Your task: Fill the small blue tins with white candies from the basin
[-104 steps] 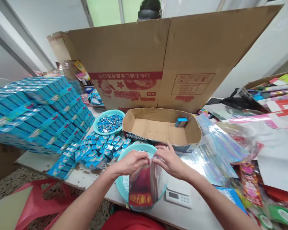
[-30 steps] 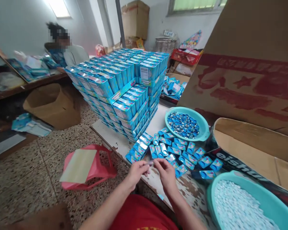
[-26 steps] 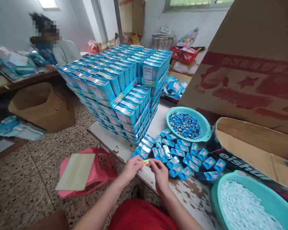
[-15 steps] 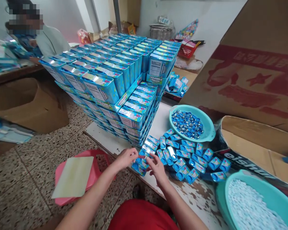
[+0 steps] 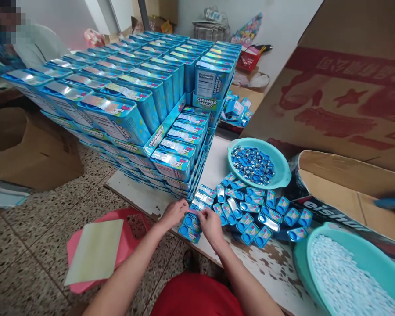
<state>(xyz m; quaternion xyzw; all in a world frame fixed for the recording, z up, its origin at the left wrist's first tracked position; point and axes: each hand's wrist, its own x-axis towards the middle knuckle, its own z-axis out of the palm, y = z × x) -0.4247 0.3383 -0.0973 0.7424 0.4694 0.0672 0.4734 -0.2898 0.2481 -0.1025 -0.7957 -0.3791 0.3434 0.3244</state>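
Near the table's front edge, my left hand [image 5: 175, 215] and my right hand [image 5: 211, 224] face each other with their fingers pinched. A thin pinkish strip [image 5: 193, 212] stretches between the fingertips, small and hard to make out. Just below and behind it lie small blue candy tins [image 5: 190, 228] with round blue spots, side by side in a short column. More loose blue tins [image 5: 250, 228] are spread on the table to the right of my right hand. The ends of the strip are hidden by my fingers.
Stacked trays of blue tins [image 5: 118, 109] rise at the left. A turquoise bowl [image 5: 285, 169] holds round blue and silver caps; another turquoise basin [image 5: 319, 230] holds white pellets. Cardboard boxes [image 5: 332, 105] stand right. A pink stool [image 5: 74, 245] is below, and a person [image 5: 39, 44] sits far left.
My right hand's fingers, spread before, have closed on the strip near my left hand. The camera view has shifted slightly, so the stacked tins look nearer.
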